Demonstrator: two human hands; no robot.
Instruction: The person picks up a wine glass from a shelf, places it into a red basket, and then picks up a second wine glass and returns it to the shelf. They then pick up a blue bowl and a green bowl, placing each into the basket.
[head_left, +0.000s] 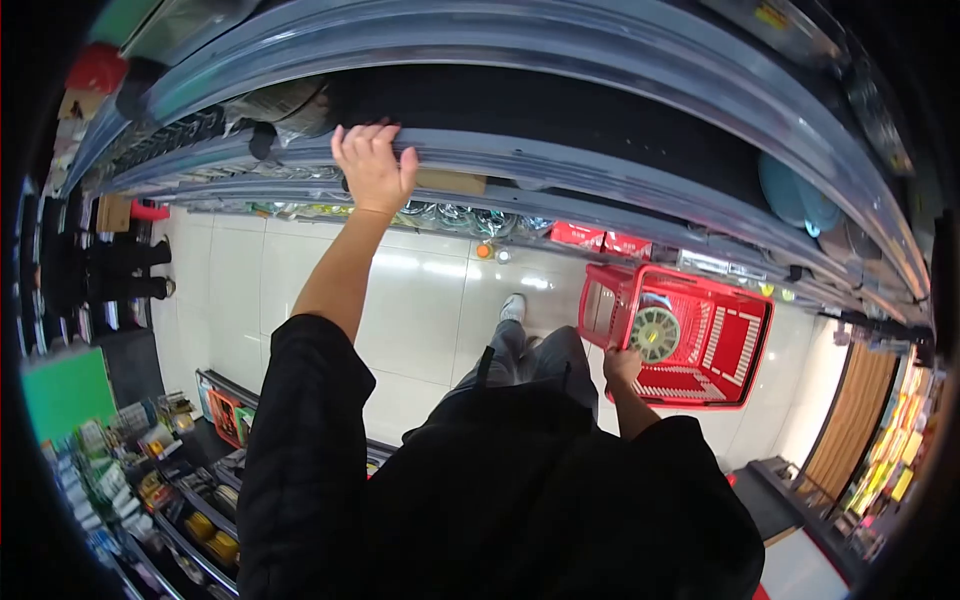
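My left hand [375, 165] rests on the grey front edge of a shelf [560, 160], fingers stretched over the lip and thumb apart, holding nothing. Just left of it on the shelf lies a clear-wrapped item [285, 108], partly hidden. Low at my right side, my right hand [622, 368] is closed on the near end of a red shopping basket [757, 345]; its exact grip is partly hidden. In the basket sits a round, pale green slotted item [655, 335] with a yellow centre, of a kind I cannot make out.
Below the shelf edge hang several packaged goods, with red boxes [578, 235] lower down. A light blue item [795, 195] sits at the shelf's right. Two small round items [485, 251] are near the tiled floor [410, 310]. A person in dark clothes [100, 270] is at far left.
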